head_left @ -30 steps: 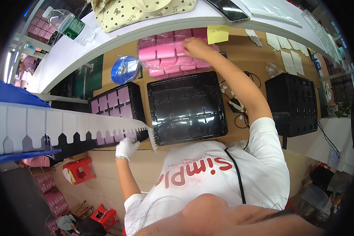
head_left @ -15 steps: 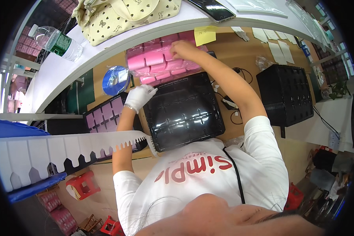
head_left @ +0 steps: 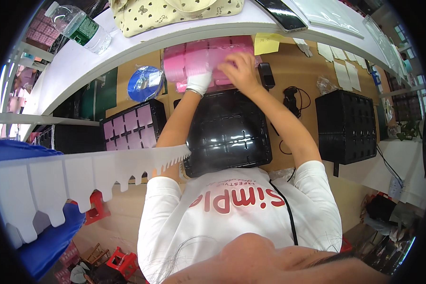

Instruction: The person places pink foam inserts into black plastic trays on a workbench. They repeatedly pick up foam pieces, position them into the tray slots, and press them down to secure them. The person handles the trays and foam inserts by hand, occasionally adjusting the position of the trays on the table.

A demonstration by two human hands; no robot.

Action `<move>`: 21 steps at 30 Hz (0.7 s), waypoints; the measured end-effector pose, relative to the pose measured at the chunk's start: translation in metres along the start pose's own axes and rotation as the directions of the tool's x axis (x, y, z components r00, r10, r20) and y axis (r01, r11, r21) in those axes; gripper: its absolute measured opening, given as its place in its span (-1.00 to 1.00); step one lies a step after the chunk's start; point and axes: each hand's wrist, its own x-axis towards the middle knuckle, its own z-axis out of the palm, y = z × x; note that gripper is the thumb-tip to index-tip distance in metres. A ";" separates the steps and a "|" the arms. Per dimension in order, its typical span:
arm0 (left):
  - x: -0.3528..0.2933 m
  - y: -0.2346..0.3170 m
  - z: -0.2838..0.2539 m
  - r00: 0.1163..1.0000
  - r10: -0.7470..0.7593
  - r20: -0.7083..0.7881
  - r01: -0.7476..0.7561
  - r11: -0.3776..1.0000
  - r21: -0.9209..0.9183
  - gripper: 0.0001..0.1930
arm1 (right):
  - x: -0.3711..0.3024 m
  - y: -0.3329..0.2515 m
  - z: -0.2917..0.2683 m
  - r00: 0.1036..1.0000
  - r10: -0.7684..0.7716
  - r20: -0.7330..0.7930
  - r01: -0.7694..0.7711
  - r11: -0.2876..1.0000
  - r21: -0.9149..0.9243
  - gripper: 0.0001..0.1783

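Note:
Under the shelf lies a pack of pink rolled or rounded pieces in clear plastic film. My left hand, in a white glove, reaches to its front. A pink smear covers the fingers, so their grip is hidden. At the right part of the pack is my bare right hand, fingers bent and somewhat apart, slightly blurred; nothing can be made out in them. Close below both hands is a glossy black moulded plastic tray. To its left stands a black tray of flat pink-purple pieces.
A stack of black trays stands at right, with a black device and cables nearer. A blue disc in film lies left. The shelf overhangs the pack. A notched white strip crosses the lower left.
My left hand has moved forward and right from the black tray's corner to the pink pack. My right hand has shifted slightly right and nearer. The view has shifted a little.

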 end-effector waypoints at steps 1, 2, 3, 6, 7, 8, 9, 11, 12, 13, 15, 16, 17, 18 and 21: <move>-0.001 -0.017 0.014 0.966 0.101 -0.239 -0.092 0.995 0.047 -0.49 | -0.006 -0.015 -0.007 0.999 -0.026 0.028 0.026 0.999 -0.021 -0.88; -0.002 -0.026 0.023 0.866 0.212 -0.453 -0.179 0.977 0.114 -0.49 | -0.015 -0.027 -0.016 0.998 -0.020 0.058 0.017 0.999 0.047 -0.82; -0.005 -0.021 0.016 0.833 0.246 -0.495 -0.190 0.969 0.160 -0.51 | -0.026 -0.036 -0.026 0.996 -0.008 0.093 -0.002 0.995 0.104 -0.75; -0.042 0.008 -0.011 0.818 0.246 -0.521 -0.211 0.969 0.126 -0.58 | -0.050 -0.050 -0.047 0.944 0.325 0.046 -0.327 0.944 0.049 -0.51; -0.059 0.013 -0.012 0.871 0.173 -0.460 -0.194 0.981 0.001 -0.60 | -0.056 -0.050 -0.049 0.883 0.469 -0.007 -0.469 0.883 0.012 -0.42; -0.080 0.010 0.005 0.909 0.061 -0.412 -0.135 0.979 -0.154 -0.58 | -0.074 -0.042 -0.042 0.717 0.697 0.017 -0.689 0.704 0.169 -0.39; -0.103 -0.001 0.037 0.937 -0.045 -0.346 -0.067 0.951 -0.303 -0.55 | -0.099 -0.029 -0.026 0.498 0.863 0.082 -0.836 0.453 0.310 -0.35; -0.135 -0.036 0.070 0.887 -0.460 -0.033 0.112 0.284 -0.952 -0.47 | -0.109 -0.016 -0.024 0.177 0.828 0.532 -0.758 -0.231 0.611 -0.49; -0.137 -0.044 0.068 0.751 -0.606 0.262 -0.077 -0.474 -0.877 -0.35 | -0.114 -0.009 -0.029 0.161 0.801 0.577 -0.783 -0.252 0.569 -0.56; -0.140 -0.040 0.043 0.747 -0.618 0.244 -0.197 -0.557 -0.806 -0.25 | -0.124 -0.002 -0.034 0.134 0.776 0.616 -0.809 -0.274 0.521 -0.62; -0.146 -0.063 0.017 0.860 -0.381 0.340 -0.058 -0.734 -0.676 -0.19 | -0.124 -0.004 -0.035 0.118 0.782 0.612 -0.814 -0.276 0.510 -0.80; -0.149 -0.068 0.011 0.882 -0.307 0.357 0.063 -0.675 -0.735 -0.21 | -0.126 -0.005 -0.036 0.139 0.771 0.621 -0.820 -0.261 0.508 -0.81; -0.149 -0.069 0.009 0.828 -0.420 0.372 0.205 -0.390 -0.898 -0.27 | -0.128 -0.004 -0.038 0.160 0.760 0.630 -0.826 -0.246 0.507 -0.82; -0.150 -0.066 0.009 0.778 -0.522 0.350 0.368 -0.073 -0.927 -0.34 | -0.133 -0.006 -0.041 0.173 0.753 0.634 -0.832 -0.233 0.504 -0.82; -0.174 -0.045 -0.010 0.680 -0.566 0.466 0.586 0.036 -0.810 -0.62 | -0.145 -0.027 -0.063 0.127 0.774 0.621 -0.850 -0.238 0.470 -0.89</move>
